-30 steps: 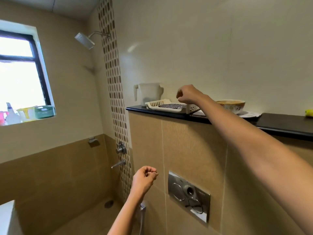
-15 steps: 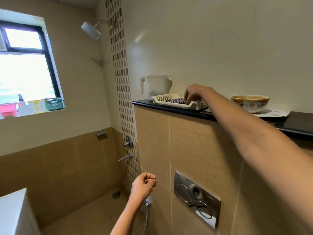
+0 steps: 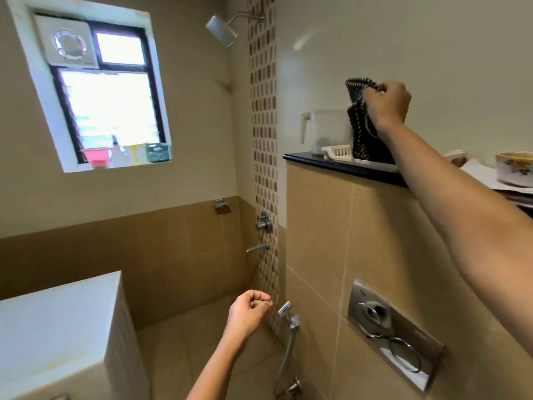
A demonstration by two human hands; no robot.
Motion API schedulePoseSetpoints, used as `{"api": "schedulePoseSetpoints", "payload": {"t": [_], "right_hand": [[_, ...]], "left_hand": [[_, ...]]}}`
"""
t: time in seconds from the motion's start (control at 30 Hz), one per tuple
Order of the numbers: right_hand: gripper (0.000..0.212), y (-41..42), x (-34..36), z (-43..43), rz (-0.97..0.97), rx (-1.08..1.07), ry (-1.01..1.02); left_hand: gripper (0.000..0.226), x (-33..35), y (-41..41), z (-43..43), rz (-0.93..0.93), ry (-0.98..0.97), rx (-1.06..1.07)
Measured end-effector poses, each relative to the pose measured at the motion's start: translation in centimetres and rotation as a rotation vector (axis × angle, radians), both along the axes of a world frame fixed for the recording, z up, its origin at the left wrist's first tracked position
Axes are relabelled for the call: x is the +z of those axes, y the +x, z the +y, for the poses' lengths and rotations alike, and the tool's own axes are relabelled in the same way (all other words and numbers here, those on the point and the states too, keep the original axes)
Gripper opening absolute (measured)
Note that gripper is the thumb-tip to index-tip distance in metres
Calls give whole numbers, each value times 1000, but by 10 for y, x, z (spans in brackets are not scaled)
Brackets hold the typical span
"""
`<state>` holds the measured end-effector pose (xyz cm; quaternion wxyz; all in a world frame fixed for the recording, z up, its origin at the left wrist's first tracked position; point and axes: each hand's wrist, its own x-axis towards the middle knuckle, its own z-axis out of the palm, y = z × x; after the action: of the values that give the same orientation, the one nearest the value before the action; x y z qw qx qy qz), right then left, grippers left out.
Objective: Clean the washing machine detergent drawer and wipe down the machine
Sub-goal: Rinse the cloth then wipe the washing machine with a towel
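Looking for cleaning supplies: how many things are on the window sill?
4: a pink tub at the left, then a clear bottle, a yellow container, and a green basket at the right. More may hide behind them.

cloth [image 3: 362,134]: dark ribbed knit with pale flecks, soft, pinched in the fingers [image 3: 376,92]
tray [image 3: 337,153]: cream plastic, matt, below the fingers
shelf [image 3: 314,162]: black, glossy, smooth
flush plate [image 3: 395,330]: polished metal
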<state>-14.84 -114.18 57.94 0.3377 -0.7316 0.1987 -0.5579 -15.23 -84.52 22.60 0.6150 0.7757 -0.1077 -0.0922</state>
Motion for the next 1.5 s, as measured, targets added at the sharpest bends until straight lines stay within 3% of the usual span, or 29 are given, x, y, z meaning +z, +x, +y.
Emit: {"api": "schedulePoseSetpoints", "payload": {"t": [0.13,0.27,0.5,0.57,0.7,0.8,0.93,1.1,1.2,1.37,1.5], "right_hand": [[23,26,-14,94,-46,260,43],[24,43,-52,196,7,610,284],[17,38,-158,382,449,1206,686],[21,33,-188,437,548,1325,675],[29,21,-249,534,707,1539,535],[23,29,-287,593,840,1620,310],[2,38,-315,655,1075,1774,91],[18,62,-321,714,1238,1878,62],[13,81,-321,737,1236,1873,292],[20,134,-333,758,1160,1797,826],[14,196,-357,760,1209,1674,961]], "left_hand": [[12,1,2,52,16,-25,66],[8,-3,1,119,44,-62,101],[9,-16,-9,274,157,-144,336],[23,-24,-16,322,264,-310,404],[57,-38,-37,414,534,-855,436],[77,-60,-52,474,584,-980,458],[84,-86,-64,531,581,-913,430],[56,-99,-58,578,519,-763,484],[77,-109,-49,605,492,-655,512],[51,-112,-20,645,456,-491,444],[49,-101,26,672,403,-336,400]]}}
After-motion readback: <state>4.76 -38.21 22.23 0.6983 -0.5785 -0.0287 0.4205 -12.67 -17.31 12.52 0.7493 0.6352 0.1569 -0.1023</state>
